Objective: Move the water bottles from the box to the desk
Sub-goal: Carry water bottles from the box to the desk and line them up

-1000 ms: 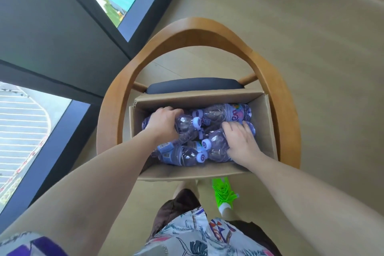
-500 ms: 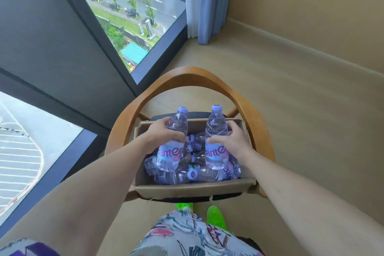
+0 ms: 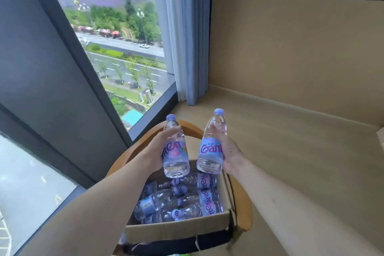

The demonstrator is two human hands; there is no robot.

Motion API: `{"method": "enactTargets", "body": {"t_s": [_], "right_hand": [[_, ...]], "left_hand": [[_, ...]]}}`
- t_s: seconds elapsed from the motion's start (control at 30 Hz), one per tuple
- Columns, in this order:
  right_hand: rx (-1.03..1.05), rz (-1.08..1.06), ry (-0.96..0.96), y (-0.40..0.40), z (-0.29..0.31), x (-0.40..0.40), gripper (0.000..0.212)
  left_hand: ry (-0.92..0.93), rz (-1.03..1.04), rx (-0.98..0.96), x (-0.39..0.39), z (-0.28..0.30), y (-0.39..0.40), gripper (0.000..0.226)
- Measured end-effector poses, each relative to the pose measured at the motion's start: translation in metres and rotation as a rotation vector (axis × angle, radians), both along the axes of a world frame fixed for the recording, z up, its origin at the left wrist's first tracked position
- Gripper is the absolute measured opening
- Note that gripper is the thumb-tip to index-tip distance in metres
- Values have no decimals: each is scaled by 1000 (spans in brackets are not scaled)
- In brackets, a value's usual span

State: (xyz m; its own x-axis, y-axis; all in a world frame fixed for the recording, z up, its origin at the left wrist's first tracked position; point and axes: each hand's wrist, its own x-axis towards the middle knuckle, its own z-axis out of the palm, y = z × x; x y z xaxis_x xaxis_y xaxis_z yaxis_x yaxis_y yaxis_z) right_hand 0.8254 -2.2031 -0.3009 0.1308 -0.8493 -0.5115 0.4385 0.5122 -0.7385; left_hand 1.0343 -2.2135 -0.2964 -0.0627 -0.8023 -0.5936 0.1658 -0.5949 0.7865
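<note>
Since half a second ago, both bottles have risen clear of the brown cardboard box. Your left hand grips one clear plastic bottle with a lilac cap; your right hand grips a second like it. More bottles lie in the box; no desk in view. Label reads "Gant", cut off.
</note>
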Motion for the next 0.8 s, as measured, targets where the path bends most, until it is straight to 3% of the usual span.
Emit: {"method": "enactTargets", "body": {"t_s": [0.2, 0.47, 0.6, 0.8], "right_hand": [[-64, -193, 110, 3, 29, -33, 39], [-44, -583, 250, 38, 43, -94, 47], [3, -807, 318, 92, 43, -129, 57], [60, -1133, 365, 212, 47, -168, 44]], "left_hand": [[-94, -174, -123, -52, 32, -18, 67], [-133, -479, -220, -140, 43, -56, 59], [-74, -700, -245, -197, 41, -43, 51], [-56, -1038, -276, -296, 41, 39, 39]]}}
